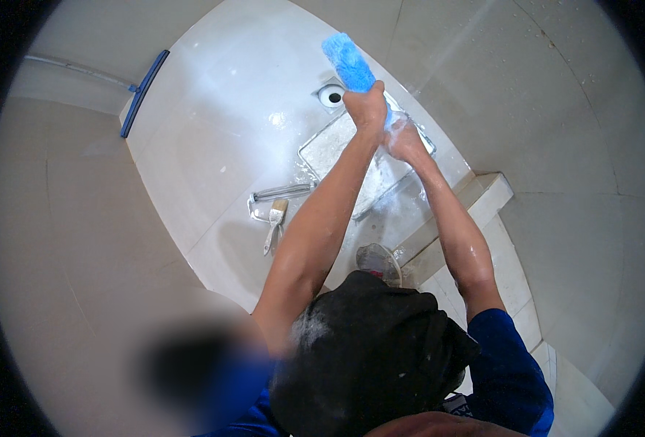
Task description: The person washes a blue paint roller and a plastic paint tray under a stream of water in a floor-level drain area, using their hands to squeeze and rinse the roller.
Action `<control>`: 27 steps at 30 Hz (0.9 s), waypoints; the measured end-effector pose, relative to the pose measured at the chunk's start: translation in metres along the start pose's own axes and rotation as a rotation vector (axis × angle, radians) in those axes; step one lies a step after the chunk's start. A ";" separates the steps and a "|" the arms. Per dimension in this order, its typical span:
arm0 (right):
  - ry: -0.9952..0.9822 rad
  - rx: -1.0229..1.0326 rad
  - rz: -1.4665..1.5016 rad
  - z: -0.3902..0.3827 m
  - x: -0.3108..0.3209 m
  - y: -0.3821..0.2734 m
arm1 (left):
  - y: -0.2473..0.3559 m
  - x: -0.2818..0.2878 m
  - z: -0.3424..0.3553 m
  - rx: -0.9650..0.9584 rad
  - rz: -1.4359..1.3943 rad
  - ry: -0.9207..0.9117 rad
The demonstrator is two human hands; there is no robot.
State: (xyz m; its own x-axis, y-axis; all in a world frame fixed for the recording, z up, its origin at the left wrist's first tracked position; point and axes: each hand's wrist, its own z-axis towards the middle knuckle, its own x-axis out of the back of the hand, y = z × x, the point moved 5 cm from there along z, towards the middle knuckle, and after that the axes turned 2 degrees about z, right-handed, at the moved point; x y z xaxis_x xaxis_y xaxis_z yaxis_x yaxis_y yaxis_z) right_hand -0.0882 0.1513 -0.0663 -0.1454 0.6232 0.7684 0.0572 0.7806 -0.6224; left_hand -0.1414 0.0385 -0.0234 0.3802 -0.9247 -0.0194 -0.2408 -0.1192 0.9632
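Note:
A fluffy blue paint roller cover (347,61) sticks up past my left hand (367,106), whose fingers are wrapped round it. Close by on the right, my right hand (403,140) is closed round the cover's lower end, where whitish wet suds show. Beneath both hands lies a shallow paint tray (327,151), coated white and partly hidden by my left forearm. Left of that forearm, a bare roller frame (282,193) rests on the wet floor. Beside it lies a paintbrush (276,221) with pale bristles and a whitish handle.
A round floor drain (331,95) sits just beyond the tray. At the far left, a blue squeegee (145,93) on a long pole leans by the wall. A raised curb (475,197) runs along the right, and a shoe (378,262) stands near it.

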 end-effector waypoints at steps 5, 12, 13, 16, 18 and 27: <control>0.185 -0.104 -0.172 -0.026 0.015 -0.040 | -0.006 0.007 -0.003 0.050 0.016 0.159; 0.142 -0.098 0.205 -0.035 0.019 -0.036 | -0.036 0.010 0.009 0.435 -0.110 -0.164; 0.024 -0.153 0.366 -0.036 0.020 -0.036 | -0.031 0.014 0.007 0.429 -0.169 -0.317; -0.238 -0.296 0.892 -0.045 0.022 -0.033 | -0.021 0.024 -0.002 0.373 -0.291 -0.760; -0.328 -0.304 1.134 -0.051 0.027 -0.040 | -0.016 0.031 -0.006 0.440 -0.452 -0.746; -0.431 -0.252 1.097 -0.040 0.020 -0.041 | 0.011 0.013 -0.008 0.294 -0.302 -0.781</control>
State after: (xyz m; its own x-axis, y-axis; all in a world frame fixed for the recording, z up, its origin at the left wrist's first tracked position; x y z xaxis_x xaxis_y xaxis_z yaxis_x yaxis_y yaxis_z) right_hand -0.0542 0.1338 -0.0190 -0.2136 0.9317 -0.2937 0.5414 -0.1374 -0.8295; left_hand -0.1317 0.0277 -0.0104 -0.2278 -0.8087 -0.5424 -0.4892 -0.3866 0.7818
